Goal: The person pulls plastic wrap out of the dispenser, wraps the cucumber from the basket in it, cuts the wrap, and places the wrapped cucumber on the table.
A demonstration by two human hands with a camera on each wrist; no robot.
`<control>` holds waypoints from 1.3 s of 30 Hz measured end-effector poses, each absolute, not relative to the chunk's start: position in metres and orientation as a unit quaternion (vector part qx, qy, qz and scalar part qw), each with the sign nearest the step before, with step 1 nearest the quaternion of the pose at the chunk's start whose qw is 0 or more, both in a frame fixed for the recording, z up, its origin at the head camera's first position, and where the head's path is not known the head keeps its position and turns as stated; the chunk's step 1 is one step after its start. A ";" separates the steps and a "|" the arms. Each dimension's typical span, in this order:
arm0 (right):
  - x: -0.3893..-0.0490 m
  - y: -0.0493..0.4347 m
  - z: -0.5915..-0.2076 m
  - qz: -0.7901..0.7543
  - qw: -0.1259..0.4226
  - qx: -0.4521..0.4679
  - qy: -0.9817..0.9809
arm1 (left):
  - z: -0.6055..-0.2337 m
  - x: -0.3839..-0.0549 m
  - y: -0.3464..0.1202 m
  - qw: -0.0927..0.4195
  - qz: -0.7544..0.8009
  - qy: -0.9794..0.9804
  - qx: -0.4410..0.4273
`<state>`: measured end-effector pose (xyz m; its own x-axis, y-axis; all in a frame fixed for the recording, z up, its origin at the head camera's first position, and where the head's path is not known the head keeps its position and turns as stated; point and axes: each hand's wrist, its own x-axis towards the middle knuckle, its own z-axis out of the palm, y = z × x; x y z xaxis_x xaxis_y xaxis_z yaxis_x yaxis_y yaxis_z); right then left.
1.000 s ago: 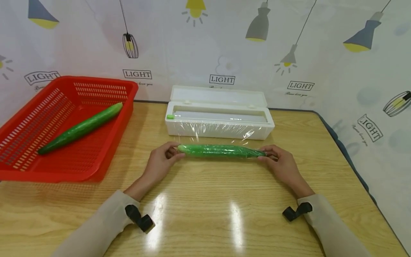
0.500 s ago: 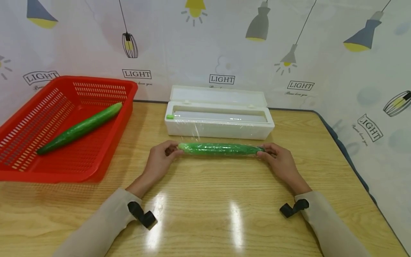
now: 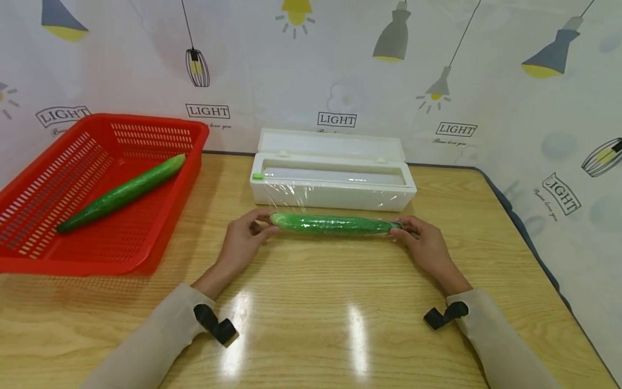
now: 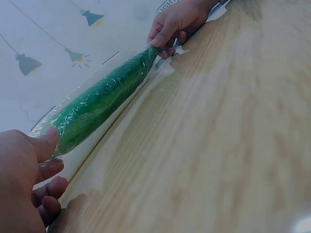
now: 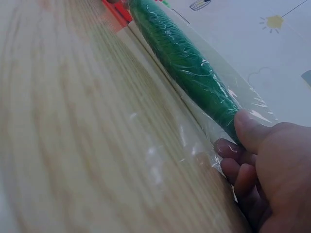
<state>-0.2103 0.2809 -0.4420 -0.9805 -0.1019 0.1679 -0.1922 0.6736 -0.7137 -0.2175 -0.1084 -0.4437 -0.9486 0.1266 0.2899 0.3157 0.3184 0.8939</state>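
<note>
A pale backdrop, printed with lamps and the word LIGHT, rises behind and to the right of a wood-grained table whose glossy surface shows two bright streaks. On the table's left side stands a red basket with slotted walls. At the rear centre lies a white box, its long side facing the viewer and its lid raised toward the backdrop. The beige left sleeve and right sleeve enter from below. Clear film hangs in creases over the box front and also encloses the wrapped cucumber. This specimen lies crosswise just in front of the box, pale end at left, dark tapered end at right; whether it touches the table cannot be told. A second cucumber lies diagonally inside the basket. The left hand pinches the pale end through the film; in the left wrist view its thumb lies on top, with the lower fingers curled beneath. The right hand likewise pinches the tapered end, as the right wrist view confirms, with loose film bunched at its fingers. A black wrist device projects from each cuff. Smallest is a green tab at the left end of the box's front edge.
</note>
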 end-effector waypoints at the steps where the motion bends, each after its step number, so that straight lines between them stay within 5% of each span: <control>1: -0.210 0.281 -0.442 0.396 0.057 0.080 -0.913 | -0.444 -0.218 -0.108 0.081 -0.571 -0.806 -0.134; 39: -0.221 0.277 -0.442 0.388 0.059 0.042 -0.919 | -0.440 -0.226 -0.100 0.054 -0.548 -0.832 -0.059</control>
